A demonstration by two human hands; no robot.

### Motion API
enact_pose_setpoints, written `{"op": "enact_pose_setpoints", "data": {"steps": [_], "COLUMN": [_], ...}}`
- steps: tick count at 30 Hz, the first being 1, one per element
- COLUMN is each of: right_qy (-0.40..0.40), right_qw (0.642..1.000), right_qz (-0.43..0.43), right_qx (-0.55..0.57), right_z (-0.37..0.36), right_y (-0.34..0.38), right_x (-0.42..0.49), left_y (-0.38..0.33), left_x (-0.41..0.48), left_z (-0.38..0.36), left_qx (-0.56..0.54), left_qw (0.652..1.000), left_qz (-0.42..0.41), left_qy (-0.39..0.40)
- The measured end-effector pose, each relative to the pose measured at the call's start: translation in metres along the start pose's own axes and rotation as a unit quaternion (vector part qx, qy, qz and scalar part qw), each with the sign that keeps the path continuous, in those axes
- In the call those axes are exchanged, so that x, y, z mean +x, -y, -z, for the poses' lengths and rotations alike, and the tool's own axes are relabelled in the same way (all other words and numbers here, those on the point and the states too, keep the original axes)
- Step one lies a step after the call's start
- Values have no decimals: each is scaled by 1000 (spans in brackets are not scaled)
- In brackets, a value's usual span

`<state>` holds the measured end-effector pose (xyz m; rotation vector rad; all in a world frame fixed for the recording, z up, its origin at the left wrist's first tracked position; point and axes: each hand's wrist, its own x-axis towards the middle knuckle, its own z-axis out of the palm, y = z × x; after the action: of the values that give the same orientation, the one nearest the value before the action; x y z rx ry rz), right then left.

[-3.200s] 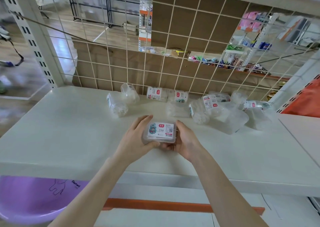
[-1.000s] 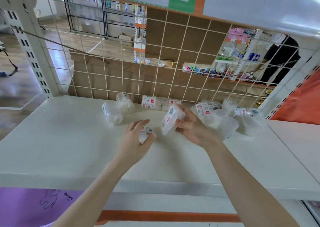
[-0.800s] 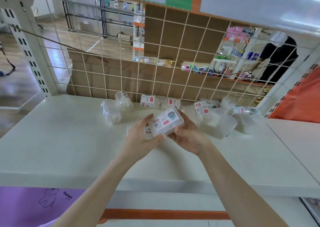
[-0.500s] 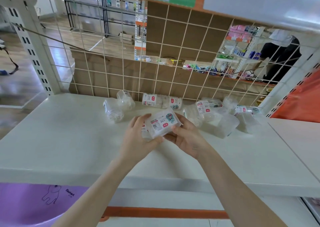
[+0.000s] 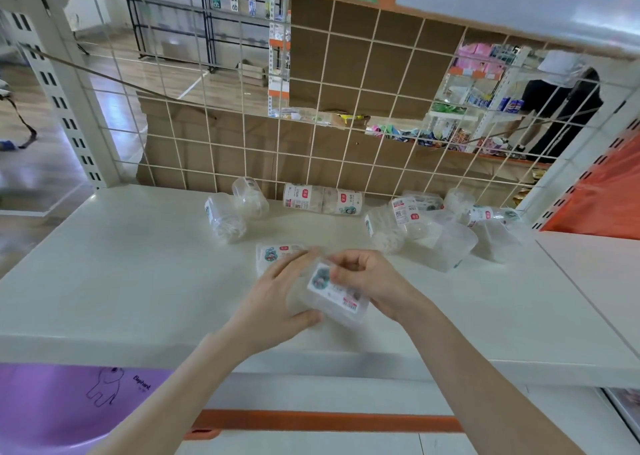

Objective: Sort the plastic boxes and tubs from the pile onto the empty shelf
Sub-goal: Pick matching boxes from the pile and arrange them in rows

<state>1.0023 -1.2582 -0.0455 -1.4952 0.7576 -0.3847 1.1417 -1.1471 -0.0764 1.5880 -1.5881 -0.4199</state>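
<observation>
- Both forearms reach in from the near edge and meet over the white shelf [image 5: 104,274]; a purple surface [image 5: 52,402] lies below the left forearm
- The left hand [image 5: 277,302] is palm down; its thumb sits against the near left corner of the small clear box [image 5: 334,295] and its fingers stretch past the far left side, so it clasps that end
- The right hand [image 5: 375,283] has its fingers curled over the top of the same box, pinching its right end; the box sits between the two hands, tilted, label up (blurred, so I cannot tell whether it touches the shelf)
- Just beyond the left fingertips a second box [image 5: 277,255] lies flat on the shelf
- Farther out beyond the right hand lies the pile [image 5: 433,232] of clear tubs; beyond the left hand, two tubs [image 5: 232,212] rest on their sides
- Farthest, a pair of labelled tubs [image 5: 322,200] lies end to end against the wire grid [image 5: 311,108]
</observation>
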Motion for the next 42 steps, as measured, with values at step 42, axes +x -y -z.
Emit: {"op": "enact_pose_setpoints", "data": {"steps": [42], "right_qy": [-265], "right_qw": [846], "right_qz": [85], "right_qx": [-455], "right_z": [29], "right_y": [-79], "right_x": [-31], "left_y": [33], "left_x": [11], "left_z": [10], "left_qx": [194], "left_qw": [969], "left_qz": [153], "left_qy": [28]}}
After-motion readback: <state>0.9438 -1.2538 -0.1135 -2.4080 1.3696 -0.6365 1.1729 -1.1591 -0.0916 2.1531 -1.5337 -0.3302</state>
